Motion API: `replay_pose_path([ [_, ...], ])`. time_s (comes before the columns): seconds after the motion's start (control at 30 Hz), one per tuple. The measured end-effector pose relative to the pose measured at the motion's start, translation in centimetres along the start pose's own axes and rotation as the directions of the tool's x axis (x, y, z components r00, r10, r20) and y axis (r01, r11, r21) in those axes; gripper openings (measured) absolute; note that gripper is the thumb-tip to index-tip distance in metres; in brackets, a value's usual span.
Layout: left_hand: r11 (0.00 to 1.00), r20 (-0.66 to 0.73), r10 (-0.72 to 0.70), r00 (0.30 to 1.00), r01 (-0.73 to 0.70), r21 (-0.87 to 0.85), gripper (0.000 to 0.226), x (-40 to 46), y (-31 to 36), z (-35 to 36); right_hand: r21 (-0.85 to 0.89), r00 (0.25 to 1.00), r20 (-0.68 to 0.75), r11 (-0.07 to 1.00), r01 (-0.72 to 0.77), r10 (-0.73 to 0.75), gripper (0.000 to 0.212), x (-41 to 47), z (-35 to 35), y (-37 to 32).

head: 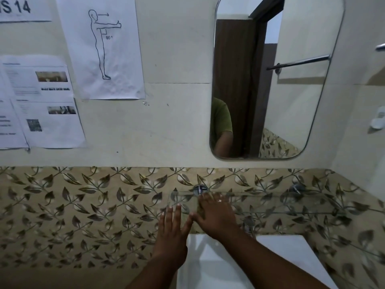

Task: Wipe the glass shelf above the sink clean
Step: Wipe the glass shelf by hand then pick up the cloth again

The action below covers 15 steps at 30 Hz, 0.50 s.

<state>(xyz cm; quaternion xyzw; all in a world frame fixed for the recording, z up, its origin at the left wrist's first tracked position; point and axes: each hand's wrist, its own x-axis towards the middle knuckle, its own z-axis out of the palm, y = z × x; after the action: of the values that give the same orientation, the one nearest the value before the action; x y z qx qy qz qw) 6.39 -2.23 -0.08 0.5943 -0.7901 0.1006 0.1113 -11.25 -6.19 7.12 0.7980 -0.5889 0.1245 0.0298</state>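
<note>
A clear glass shelf [281,203] runs along the leaf-patterned tile band, held by two round metal brackets [199,189]. My right hand [216,213] lies flat on the shelf's left part, fingers spread, palm down. My left hand [173,232] is flat and open, its fingertips at the shelf's left front corner. No cloth shows in either hand. The white sink [218,263] lies below, partly covered by my forearms.
A rounded mirror [270,80] hangs above the shelf and reflects a door, a towel bar and a person's green sleeve. Several paper sheets [100,46] are stuck on the wall at left. A white fitting [378,120] sits on the right wall.
</note>
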Motion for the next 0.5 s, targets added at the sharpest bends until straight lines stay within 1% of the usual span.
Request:
replay_pose_path([
  [0.07, 1.000, 0.005, -0.005, 1.000, 0.005, -0.002, 0.109, 0.0, -0.2, 0.0, -0.004, 0.999, 0.013, 0.999, 0.039, -0.039, 0.086, 0.7, 0.3, -1.7],
  [0.13, 1.000, 0.007, -0.011, 1.000, 0.011, 0.013, 0.104, -0.2, -0.6, -0.1, 0.011, 0.998, 0.025, 0.998, 0.058, -0.058, 0.088, 1.2, 0.4, -3.0],
  [0.23, 0.999, -0.023, -0.035, 0.999, 0.035, 0.031, 0.088, -0.7, -1.9, -0.5, 0.016, 0.995, 0.017, 0.995, 0.095, -0.095, 0.107, 1.8, 0.3, -4.4],
  [0.3, 0.998, -0.040, -0.039, 0.998, 0.041, 0.055, 0.086, -1.1, -3.0, -0.8, 0.009, 0.993, 0.023, 0.993, 0.118, -0.118, 0.118, 2.4, 0.4, -5.4],
  [0.33, 0.997, -0.036, -0.040, 0.999, 0.042, 0.069, 0.089, -1.3, -3.6, -0.8, 0.009, 0.992, 0.029, 0.992, 0.124, -0.125, 0.120, 2.7, 0.5, -5.8],
  [0.4, 0.994, -0.014, -0.058, 0.998, 0.059, 0.087, 0.101, -1.9, -4.7, -1.1, 0.017, 0.991, 0.045, 0.992, 0.127, -0.128, 0.118, 3.3, 0.8, -6.8],
  [0.5, 0.986, -0.018, -0.104, 0.994, 0.105, 0.131, 0.099, -2.9, -6.5, -1.7, 0.008, 0.984, 0.053, 0.986, 0.169, -0.169, 0.101, 3.8, 1.5, -8.1],
])
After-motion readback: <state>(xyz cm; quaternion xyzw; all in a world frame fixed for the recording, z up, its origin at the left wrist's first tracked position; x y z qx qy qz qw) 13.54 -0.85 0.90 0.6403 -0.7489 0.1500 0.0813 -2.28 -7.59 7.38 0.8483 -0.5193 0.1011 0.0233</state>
